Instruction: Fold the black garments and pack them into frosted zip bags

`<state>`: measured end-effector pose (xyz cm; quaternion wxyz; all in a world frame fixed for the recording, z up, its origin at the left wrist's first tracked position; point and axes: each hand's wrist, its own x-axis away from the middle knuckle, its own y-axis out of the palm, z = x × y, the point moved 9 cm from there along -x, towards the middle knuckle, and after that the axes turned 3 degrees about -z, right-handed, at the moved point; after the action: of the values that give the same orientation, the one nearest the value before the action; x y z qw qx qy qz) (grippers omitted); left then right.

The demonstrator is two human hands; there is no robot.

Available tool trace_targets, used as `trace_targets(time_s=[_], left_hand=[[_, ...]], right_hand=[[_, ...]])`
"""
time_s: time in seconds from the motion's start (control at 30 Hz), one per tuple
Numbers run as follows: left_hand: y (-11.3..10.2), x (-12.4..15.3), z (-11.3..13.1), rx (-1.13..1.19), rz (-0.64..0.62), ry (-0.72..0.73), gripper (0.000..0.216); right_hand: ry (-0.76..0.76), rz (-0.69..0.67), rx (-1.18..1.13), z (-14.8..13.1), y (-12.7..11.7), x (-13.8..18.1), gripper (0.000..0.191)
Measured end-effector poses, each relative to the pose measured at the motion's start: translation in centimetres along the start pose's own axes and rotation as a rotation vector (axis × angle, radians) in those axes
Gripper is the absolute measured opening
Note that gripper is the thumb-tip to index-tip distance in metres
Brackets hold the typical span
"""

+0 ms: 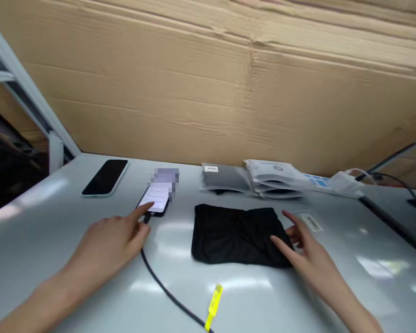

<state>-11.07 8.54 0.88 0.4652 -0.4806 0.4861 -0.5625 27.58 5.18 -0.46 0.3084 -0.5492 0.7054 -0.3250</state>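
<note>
My left hand [113, 240] reaches over the table with its index finger stretched onto the lit screen of a smartphone [156, 196]; the thumb is apart and it grips nothing. A black cable [159, 283] runs from the phone's near end toward the front, with a yellow tag [214, 301] on it. A folded black cloth item [234, 236] lies flat in the middle; its exact kind does not show. At its right end my right hand [307, 249] is open, thumb and fingers apart, the thumb over the cloth's edge.
Left of the lit phone lies a second phone [106, 177] with a dark screen. Several flat plastic packets [275, 178] lie along the back, before a cardboard wall [208, 92]. A barcode label [311, 222] and a black strip [395, 226] are on the right.
</note>
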Motion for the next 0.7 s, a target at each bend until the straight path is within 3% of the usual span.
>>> trace_targets(time_s=[0.13, 0.47, 0.7], left_hand=[[-0.5, -0.6, -1.3, -0.007, -0.031, -0.031, 0.055], [0.4, -1.2, -0.4, -0.054, 0.002, 0.012, 0.054], [1.3, -1.4, 0.8, -0.027, -0.046, 0.064, 0.056]], right_hand=[[0.005, -0.002, -0.002, 0.0, 0.3, -0.1, 0.063], [-0.024, -0.018, 0.0, -0.1, 0.1, -0.2, 0.062], [-0.01, -0.028, 0.006, 0.1, 0.4, -0.3, 0.065]])
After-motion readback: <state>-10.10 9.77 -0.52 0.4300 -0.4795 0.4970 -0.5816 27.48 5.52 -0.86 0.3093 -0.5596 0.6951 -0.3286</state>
